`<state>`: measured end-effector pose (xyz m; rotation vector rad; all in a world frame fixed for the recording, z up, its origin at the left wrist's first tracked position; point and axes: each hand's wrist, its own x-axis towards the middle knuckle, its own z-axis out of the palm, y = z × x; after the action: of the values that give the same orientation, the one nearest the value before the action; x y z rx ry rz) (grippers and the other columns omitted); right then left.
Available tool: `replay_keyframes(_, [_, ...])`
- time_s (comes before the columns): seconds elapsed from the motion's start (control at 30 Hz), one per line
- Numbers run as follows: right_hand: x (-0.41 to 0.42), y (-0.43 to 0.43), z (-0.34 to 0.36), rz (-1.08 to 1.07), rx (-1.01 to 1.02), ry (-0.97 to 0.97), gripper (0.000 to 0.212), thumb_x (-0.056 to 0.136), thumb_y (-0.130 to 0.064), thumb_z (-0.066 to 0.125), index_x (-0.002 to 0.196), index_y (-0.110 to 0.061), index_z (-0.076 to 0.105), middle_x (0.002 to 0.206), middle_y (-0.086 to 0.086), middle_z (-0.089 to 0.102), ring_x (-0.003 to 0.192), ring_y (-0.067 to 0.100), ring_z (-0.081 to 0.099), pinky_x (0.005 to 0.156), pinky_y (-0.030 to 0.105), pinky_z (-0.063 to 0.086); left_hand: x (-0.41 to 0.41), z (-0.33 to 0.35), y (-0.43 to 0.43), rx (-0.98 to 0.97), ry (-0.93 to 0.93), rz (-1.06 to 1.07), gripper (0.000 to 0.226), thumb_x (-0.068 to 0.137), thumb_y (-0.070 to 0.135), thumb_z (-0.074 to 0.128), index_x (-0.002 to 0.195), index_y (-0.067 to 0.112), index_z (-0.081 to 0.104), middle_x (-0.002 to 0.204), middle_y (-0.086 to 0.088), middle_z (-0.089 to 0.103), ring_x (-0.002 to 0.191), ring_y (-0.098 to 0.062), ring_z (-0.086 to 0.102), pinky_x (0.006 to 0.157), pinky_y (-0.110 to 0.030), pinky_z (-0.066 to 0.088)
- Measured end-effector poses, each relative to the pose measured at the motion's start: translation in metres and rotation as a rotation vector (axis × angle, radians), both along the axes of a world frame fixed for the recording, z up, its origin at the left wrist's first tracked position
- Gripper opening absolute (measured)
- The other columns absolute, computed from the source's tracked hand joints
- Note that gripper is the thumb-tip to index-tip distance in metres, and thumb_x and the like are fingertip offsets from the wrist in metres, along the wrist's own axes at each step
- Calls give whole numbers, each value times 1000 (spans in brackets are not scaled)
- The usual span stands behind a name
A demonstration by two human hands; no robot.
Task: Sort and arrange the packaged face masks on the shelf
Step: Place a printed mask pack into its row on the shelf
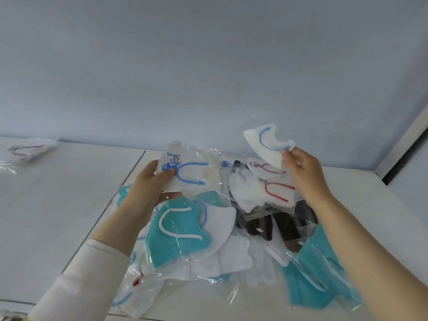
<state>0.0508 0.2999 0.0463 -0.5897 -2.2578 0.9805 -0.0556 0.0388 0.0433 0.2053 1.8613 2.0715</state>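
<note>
1. You are looking at a white shelf surface [69, 193], which meets a plain blue-grey back wall [208, 66].
2. A dark seam [111, 205] runs diagonally across the shelf, just left of the pile.
3. At the far right, a pale upright panel [403, 140] closes off the bay.
4. Your hands are apart, both raised above the pile.
5. Your left hand [152, 188], with a white sleeve [88, 274] on that arm, grips a wrapped printed mask with a blue loop [185, 174], thumb on top.
6. Your right hand [303, 167] pinches the corner of a white mask with a blue loop [266, 144], held up against the wall.
7. The remaining packaged masks lie heaped on the shelf between your arms:
   - a teal mask with a white loop [178, 232]
   - red-looped white masks [275, 188]
   - dark masks [278, 225]
   - flat teal masks [319, 274] under your right forearm
8. One more wrapped mask with a red loop [27, 151] lies well apart at the far left, by the wall.
</note>
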Motion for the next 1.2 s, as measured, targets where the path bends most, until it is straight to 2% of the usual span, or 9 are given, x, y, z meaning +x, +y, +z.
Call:
replay_keyframes(0.07, [8,-12,9,126,-40,91,19,96,-27,47,103,-16,61,98,4,64,87,4,60,66,-1,39,2,1,1,14,-21,-70,19,95,8,49,112,9,56,90,-6,64,68,-14,62,48,-20,53])
replay_keyframes(0.13, [14,-27,17,353,102,181,20,94,-27,51,106,-19,64,106,1,65,94,-6,59,82,2,40,6,4,1,48,-58,-144,20,95,10,48,112,7,58,84,-5,67,61,-13,64,48,-21,53])
replay_keyframes(0.23, [15,-40,17,675,551,237,28,91,-20,49,114,-17,65,115,-1,64,113,13,55,100,20,41,8,9,-2,128,-171,-257,35,98,28,41,111,2,60,84,-9,70,62,-16,66,52,-25,57])
replay_keyframes(0.33, [11,-51,13,843,779,234,26,89,-10,50,106,-11,70,114,3,66,118,21,53,104,34,41,9,11,-14,97,-192,-403,52,86,50,37,107,11,64,89,-7,73,68,-16,69,54,-24,56])
replay_keyframes(0.53, [-16,-78,13,1054,1018,217,34,91,1,42,114,-11,66,127,4,59,130,26,44,112,43,29,19,9,-40,-49,-48,-551,32,77,22,62,107,14,63,93,-3,74,78,-15,70,65,-23,57])
replay_keyframes(0.63, [-36,-80,4,877,940,196,53,89,10,41,136,-14,42,145,2,39,140,21,27,116,36,23,10,1,-58,-131,34,-409,32,78,20,72,109,17,64,97,-7,73,84,-23,68,76,-34,56])
replay_keyframes(0.83, [-56,-66,-11,334,318,-203,49,89,-25,60,136,-19,45,145,5,41,142,17,22,115,36,24,-17,-12,-101,39,30,249,7,92,14,55,91,17,61,78,-2,64,72,-16,58,62,-22,51])
replay_keyframes(1.0, [-68,-87,-10,486,315,-459,81,77,-53,63,145,-25,29,156,-3,15,145,12,3,117,38,13,-25,-12,-112,90,9,422,9,94,11,53,101,13,58,81,-1,62,69,-11,58,47,-15,50])
replay_keyframes(1.2, [-52,-140,-6,1012,538,-462,77,70,-64,59,137,-45,28,146,-31,-6,136,-6,-20,114,25,-10,-25,-14,-112,119,27,505,14,94,10,54,107,11,56,75,2,59,50,3,59,47,-14,48])
